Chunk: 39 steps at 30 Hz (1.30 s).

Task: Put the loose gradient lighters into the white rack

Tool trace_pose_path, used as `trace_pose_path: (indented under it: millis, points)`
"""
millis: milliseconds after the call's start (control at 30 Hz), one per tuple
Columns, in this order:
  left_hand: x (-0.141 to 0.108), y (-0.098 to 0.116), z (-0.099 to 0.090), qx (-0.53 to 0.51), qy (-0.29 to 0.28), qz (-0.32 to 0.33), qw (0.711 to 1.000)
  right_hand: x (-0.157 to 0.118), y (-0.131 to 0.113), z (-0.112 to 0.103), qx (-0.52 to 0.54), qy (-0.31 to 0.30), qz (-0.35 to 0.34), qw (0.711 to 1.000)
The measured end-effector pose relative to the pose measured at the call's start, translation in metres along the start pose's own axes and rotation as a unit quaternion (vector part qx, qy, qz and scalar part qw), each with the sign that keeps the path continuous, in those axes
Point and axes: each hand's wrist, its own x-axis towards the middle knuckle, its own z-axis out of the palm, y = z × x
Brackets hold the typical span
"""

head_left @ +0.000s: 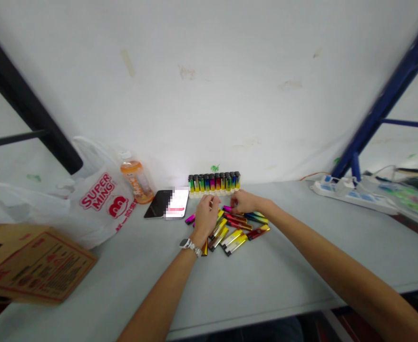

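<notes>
Loose metallic lighters [232, 237] in yellow, red, purple and other colours lie in a pile on the grey table. Behind them, a row of upright lighters [212, 183] with black tops stands in a white rack [212, 194]. My left hand [207, 213], with a silver watch on its wrist, is over the left side of the pile, fingers curled in front of the rack; whatever they hold is hidden. At the pile's back right, my right hand [245, 202] has its fingers pressed together at a purple lighter [227, 209], close to the rack's right end.
Left of the rack lie a tablet [159, 204] and an orange drink bottle [137, 179]. Farther left stand a white plastic bag [98, 204] and a cardboard box [37, 266]. A white power strip [353, 194] with cables sits on the right, near a blue metal post [383, 99].
</notes>
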Motion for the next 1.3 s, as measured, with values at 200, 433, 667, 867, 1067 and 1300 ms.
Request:
trace_pose_path:
  millis: [200,433,667,867,1067,1300]
  points:
    - [0.001,0.0,-0.002,-0.008,0.029,-0.002,1.0,-0.001,0.0,0.006,0.114,0.092,-0.041,0.988]
    - [0.002,-0.001,0.001,-0.017,0.04,0.009,0.999,-0.015,-0.044,0.02,0.518,0.199,-0.04,0.831]
    - [0.0,0.003,0.001,0.003,0.024,0.044,0.999,-0.031,-0.058,0.034,0.499,0.259,0.044,0.826]
    - [0.0,0.001,0.004,0.024,0.008,0.049,0.998,-0.037,-0.056,0.04,0.342,0.349,0.04,0.872]
    - [0.0,-0.003,0.007,0.038,0.006,0.055,0.998,-0.038,-0.055,0.04,0.319,0.364,0.029,0.875]
    - [0.0,-0.003,0.007,0.043,-0.002,0.053,0.998,-0.037,-0.055,0.044,0.32,0.352,0.022,0.879]
